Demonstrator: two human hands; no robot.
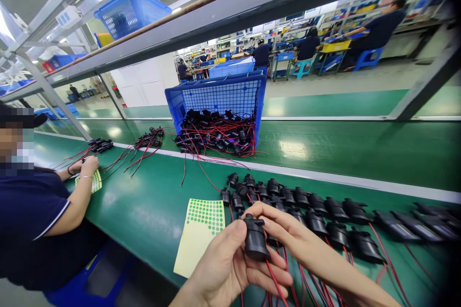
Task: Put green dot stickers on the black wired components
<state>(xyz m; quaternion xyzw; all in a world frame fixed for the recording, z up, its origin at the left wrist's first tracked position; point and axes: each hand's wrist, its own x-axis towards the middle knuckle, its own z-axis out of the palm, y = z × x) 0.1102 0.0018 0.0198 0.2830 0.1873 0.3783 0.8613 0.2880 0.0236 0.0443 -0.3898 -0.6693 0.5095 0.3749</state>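
Note:
My left hand (230, 259) is closed around a small black pump (257, 242), thumb at its side and fingers beneath. Red wire hangs from the pump's lower end. From the right, my right hand (288, 230) reaches over, its bent fingers gripping the pump's top by the short spout; its thumb is hidden. Left of my hands, a pale yellow sheet (190, 249) lies on the green bench, with rows of round green stickers (206, 211) on its upper part. Behind and right of my hands, several similar black pumps (317, 220) stand in rows, their wires trailing toward me.
A tipped blue crate (259, 110) spills pumps and red wires onto the bench (144, 201). At left, a co-worker (36, 211) handles something small over another sticker sheet (96, 181). Overhead runs a shelf rail (216, 14) bearing a blue basket (129, 12). Other people sit farther back.

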